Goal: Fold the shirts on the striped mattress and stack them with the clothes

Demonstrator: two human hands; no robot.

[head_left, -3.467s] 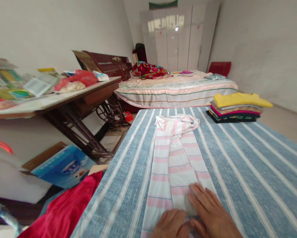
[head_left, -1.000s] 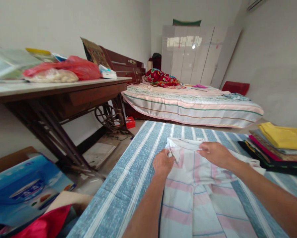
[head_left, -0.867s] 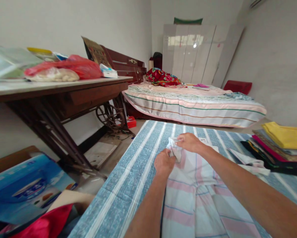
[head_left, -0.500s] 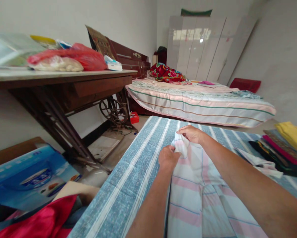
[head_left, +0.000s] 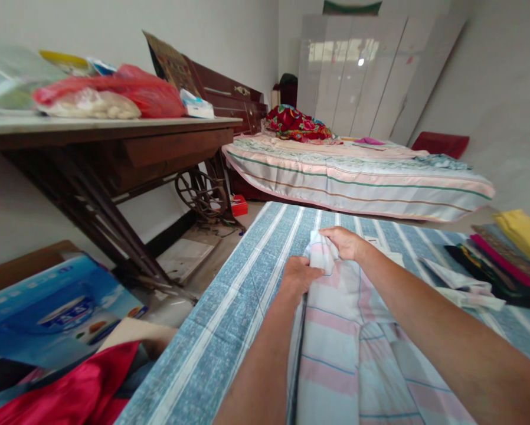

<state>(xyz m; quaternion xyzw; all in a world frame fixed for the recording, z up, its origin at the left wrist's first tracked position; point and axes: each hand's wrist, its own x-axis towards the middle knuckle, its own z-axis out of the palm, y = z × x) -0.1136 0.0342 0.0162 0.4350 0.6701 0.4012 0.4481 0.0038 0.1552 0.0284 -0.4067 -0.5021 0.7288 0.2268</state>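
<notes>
Leave the near part of the pink-and-white garment (head_left: 329, 354) flat on the blue striped sheet (head_left: 221, 319); best to line up the dark strip (head_left: 299, 354) on its left edge with the stripes beneath. Mind the loose cloth (head_left: 477, 298) to the right, beyond the right forearm (head_left: 424, 316); hard to tell whether joined to the garment. Farther up, at the garment's top left corner, gripped with both hands: clasped under the thumb of the left hand (head_left: 299, 274), pinched near the tip of the turned flap (head_left: 320, 257) in the right hand (head_left: 341, 242). Best to draw lightly with the right, anchor with the left, and crease without dragging lower layers. Avoid nudging the stacked clothes (head_left: 506, 262). Past the sheet's far edge, only a bed (head_left: 357, 183) to note.
</notes>
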